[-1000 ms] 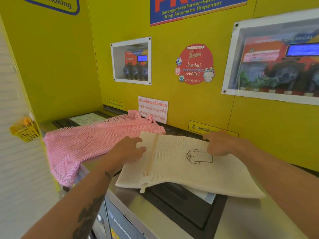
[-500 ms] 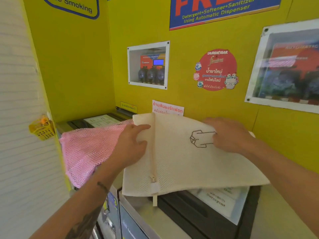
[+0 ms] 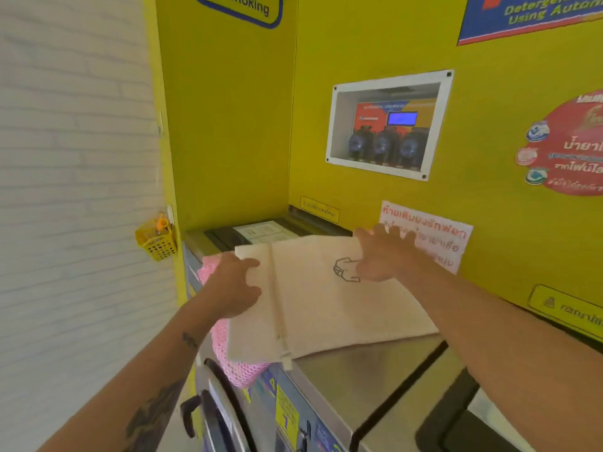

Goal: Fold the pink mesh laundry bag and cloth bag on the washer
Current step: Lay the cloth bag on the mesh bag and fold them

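A cream cloth bag (image 3: 326,308) with a zipper seam and a black shirt drawing lies flat on the steel washer top (image 3: 365,370). It covers most of the pink mesh laundry bag (image 3: 235,363), whose edge hangs over the washer's front left corner. My left hand (image 3: 233,285) grips the cloth bag's left edge, thumb on top. My right hand (image 3: 381,256) rests with spread fingers on the bag's far side, next to the drawing.
Yellow wall panels close in behind and to the left, with a recessed dispenser window (image 3: 388,125) and a paper notice (image 3: 434,236). A small yellow basket (image 3: 156,239) hangs on the left wall. The washer door (image 3: 218,415) is below. A second machine (image 3: 489,419) adjoins on the right.
Both hands carried the cloth bag leftward and laid it over the pink mesh bag, which now shows only at the front left. The view swung left.
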Demonstrator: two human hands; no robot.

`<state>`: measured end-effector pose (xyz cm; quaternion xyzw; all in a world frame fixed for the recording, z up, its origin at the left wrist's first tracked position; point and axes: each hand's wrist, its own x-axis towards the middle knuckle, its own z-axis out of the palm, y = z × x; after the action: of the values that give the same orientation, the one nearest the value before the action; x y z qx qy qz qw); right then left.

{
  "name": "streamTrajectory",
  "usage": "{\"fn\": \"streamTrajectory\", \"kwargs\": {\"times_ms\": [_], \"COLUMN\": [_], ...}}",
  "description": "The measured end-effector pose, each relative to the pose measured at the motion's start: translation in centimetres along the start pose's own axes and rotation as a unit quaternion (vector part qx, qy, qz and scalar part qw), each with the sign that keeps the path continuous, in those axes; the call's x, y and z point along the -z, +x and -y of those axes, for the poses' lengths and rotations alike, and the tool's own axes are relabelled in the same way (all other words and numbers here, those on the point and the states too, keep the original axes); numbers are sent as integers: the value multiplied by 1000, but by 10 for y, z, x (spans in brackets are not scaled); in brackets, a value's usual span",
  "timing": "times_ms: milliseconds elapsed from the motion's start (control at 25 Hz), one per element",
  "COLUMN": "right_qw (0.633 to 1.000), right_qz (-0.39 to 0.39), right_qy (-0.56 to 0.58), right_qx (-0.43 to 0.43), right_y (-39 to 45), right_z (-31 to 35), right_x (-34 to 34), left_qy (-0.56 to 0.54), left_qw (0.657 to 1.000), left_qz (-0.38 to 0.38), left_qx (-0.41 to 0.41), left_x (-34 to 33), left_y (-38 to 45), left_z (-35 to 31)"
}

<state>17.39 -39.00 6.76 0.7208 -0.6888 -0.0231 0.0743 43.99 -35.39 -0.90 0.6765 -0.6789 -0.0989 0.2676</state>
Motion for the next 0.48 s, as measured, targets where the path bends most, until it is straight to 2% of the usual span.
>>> {"fn": "streamTrajectory", "kwargs": {"times_ms": [40, 80, 160, 200, 320, 440, 480], "right_qw": [997, 990, 973, 970, 974, 977, 980], "right_qz": [73, 136, 217, 221, 167, 71, 34], "right_qy": [14, 36, 82, 98, 152, 199, 193], "right_qx": [4, 12, 24, 26, 21, 21, 28], "right_y": [6, 10, 15, 15, 17, 18, 16], "right_z": [11, 20, 29, 28, 21, 19, 23], "right_x": [-18, -34, -59, -67, -77, -75, -75], "left_qy": [17, 14, 25, 53, 67, 48, 33], "left_qw": [998, 997, 998, 998, 997, 994, 995], "left_qz": [51, 71, 50, 35, 20, 58, 47], "left_qx": [13, 20, -2, -22, -45, -75, -77], "left_x": [-7, -12, -13, -11, -10, -20, -24], "left_y": [3, 6, 15, 19, 25, 24, 24], "left_z": [16, 28, 40, 42, 41, 46, 47]}}
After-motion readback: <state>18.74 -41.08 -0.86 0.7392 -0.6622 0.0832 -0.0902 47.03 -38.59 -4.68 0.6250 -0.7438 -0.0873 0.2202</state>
